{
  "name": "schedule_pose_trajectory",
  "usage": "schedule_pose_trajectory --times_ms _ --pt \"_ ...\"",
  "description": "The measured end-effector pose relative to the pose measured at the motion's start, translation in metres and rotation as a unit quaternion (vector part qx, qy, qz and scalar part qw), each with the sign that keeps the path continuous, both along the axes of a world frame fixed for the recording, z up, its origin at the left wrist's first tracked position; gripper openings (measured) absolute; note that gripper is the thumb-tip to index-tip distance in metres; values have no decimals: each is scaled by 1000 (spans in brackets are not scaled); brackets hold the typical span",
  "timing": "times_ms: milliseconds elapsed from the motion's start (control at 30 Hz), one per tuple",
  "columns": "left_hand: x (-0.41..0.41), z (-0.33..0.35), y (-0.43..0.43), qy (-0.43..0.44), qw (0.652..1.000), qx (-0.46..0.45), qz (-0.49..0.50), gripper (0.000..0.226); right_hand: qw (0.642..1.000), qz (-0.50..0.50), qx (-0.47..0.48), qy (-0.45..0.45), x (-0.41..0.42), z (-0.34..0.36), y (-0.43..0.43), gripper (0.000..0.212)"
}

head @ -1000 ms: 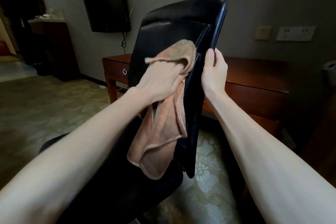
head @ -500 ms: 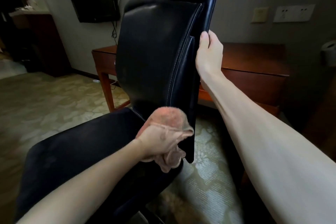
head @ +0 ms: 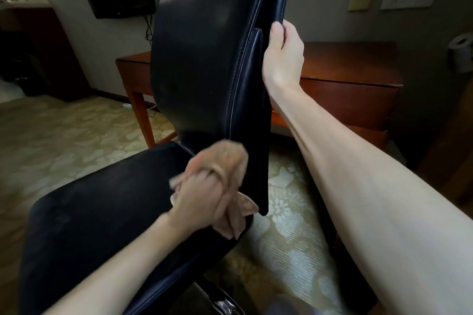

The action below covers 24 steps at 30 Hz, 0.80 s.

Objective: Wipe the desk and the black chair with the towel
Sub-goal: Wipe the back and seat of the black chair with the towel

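Gripping the bunched pinkish towel (head: 231,158), the left hand (head: 204,197) sits low on the black chair (head: 194,100), right at the crease where the backrest (head: 204,20) meets the seat (head: 102,225). Its fingers are curled round the cloth. A wad of it bulges above the knuckles against the foot of the backrest, and loose ends hang out below the palm. That spot is a little blurred, so the exact fold cannot be told. The right hand (head: 281,56) is higher and farther out, its thumb and fingers closed round the backrest's right edge, apparently steadying the chair.

What matters for the next move is how the two surfaces lie from the towel hand. The seat stretches from it down and to the left, toward the person, its long run lying roughly along the left forearm. The backrest rises above the same hand, its long axis upright. The towel therefore sits in the corner between both surfaces, and only the left hand is placed to wipe either.

I judge a pull back along the seat toward the body to be the shortest next stroke, with the right hand bracing the chair against turning. The wooden desk (head: 345,64) stands behind the chair, well apart from the towel and nearer the right hand. Whether it has been wiped I cannot tell.
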<state>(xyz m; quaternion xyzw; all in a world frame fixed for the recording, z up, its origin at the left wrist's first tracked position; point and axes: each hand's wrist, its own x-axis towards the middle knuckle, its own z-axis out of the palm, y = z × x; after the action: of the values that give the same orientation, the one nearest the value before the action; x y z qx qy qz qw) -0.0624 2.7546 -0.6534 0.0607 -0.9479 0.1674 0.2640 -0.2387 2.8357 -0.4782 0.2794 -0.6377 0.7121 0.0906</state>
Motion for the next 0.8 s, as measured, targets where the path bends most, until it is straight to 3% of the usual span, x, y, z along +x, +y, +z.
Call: schedule_pose_trajectory --times_ms 100,267,367,433,533,600,633,700,767,800 --pt "-19 25 -6 -4 1000 20 -22 54 1000 -5 2 1 1 1 0 41" --pt "-27 7 -23 -77 982 -140 -100 19 1000 -12 -10 2 2 0 2 40" --pt "-28 -12 -39 -114 976 -147 -116 43 1000 -22 -14 -5 6 2 1 40" --pt "-32 -20 -45 -187 966 -153 -91 54 1000 -25 -10 -5 6 1 2 40" --pt "-26 -33 -45 -240 960 -126 -76 47 1000 -19 -1 -4 10 1 5 41" --pt "-20 -44 -50 -221 958 -102 -148 73 1000 -16 5 -1 13 3 10 42" --pt "-19 -57 -56 -218 959 -92 -159 72 1000 -16 8 1 16 4 12 42" --pt "-4 -69 -54 -219 967 -89 -95 42 1000 -16 8 10 20 2 16 42" --pt "1 -69 -39 -117 980 -118 -112 52 1000 -16 0 16 28 -2 21 42" --pt "2 -65 -30 -43 985 -79 -150 47 1000 -18 -11 14 30 -2 22 42"
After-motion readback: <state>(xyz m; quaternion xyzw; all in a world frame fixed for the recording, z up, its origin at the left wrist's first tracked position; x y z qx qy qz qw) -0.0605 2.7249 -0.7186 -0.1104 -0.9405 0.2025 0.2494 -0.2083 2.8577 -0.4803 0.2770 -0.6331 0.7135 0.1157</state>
